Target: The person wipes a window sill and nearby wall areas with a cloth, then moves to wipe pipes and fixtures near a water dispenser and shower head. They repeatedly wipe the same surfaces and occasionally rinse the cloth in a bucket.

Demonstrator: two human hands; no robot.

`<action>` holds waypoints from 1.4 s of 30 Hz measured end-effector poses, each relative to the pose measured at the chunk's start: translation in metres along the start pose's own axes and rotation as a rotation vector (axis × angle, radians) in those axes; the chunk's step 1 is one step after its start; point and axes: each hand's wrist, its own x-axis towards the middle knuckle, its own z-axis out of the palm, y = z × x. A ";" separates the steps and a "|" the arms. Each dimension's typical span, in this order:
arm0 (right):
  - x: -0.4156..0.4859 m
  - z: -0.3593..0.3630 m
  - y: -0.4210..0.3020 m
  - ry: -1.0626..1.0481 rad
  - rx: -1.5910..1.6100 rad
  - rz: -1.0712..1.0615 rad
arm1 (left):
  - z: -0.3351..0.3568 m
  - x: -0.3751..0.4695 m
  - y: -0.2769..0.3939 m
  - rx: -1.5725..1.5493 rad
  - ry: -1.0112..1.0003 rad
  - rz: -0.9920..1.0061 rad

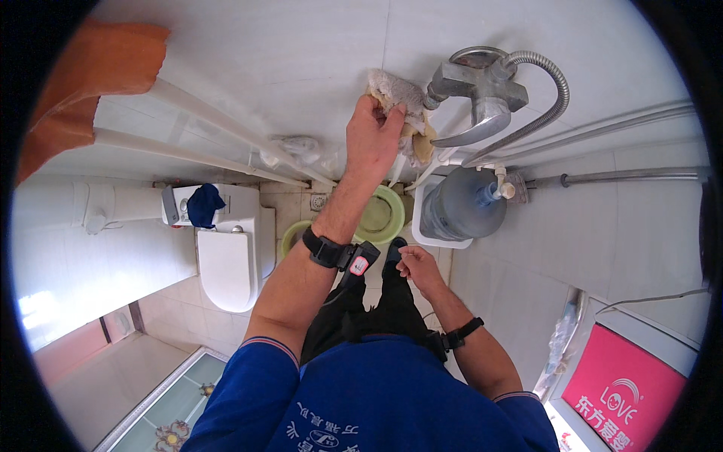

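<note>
Pinched between the thumb and fingers of my left hand point(375, 135) is a worn, greyish-yellow cloth point(398, 99), held up against the tiled wall just left of the metal mixer tap point(480, 90). The cloth hangs down close to the tap's lever. My right hand point(418, 268) is low in front of my body, its fingers curled and close together; whether anything small is between them cannot be told. Under my left forearm a green basin point(381, 214) stands on the floor.
A large blue water bottle point(466, 203) lies tilted in a white tub point(446, 242) at the right. White pipes point(226, 121) slant along the wall. The toilet point(226, 265) is at the left, with a dark blue cloth point(205, 205) on its tank. A flexible metal hose point(556, 85) loops from the tap.
</note>
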 end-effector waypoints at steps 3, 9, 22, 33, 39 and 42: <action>-0.001 -0.001 0.003 0.007 -0.037 0.027 | 0.003 0.003 0.010 -0.107 -0.031 -0.050; -0.003 -0.006 0.009 0.022 -0.063 0.037 | -0.001 0.006 0.019 -0.430 -0.082 -0.340; 0.016 0.030 0.008 0.010 -0.115 -0.066 | -0.029 0.001 -0.012 -0.803 0.021 -0.470; 0.009 0.037 0.017 -0.022 -0.211 -0.047 | -0.014 0.001 0.006 -0.650 -0.181 -0.425; 0.008 0.022 0.024 0.022 -0.178 -0.068 | -0.017 -0.004 0.006 -0.773 0.082 -0.405; 0.008 0.016 0.026 0.042 -0.206 -0.059 | -0.024 -0.008 0.001 -0.750 0.030 -0.421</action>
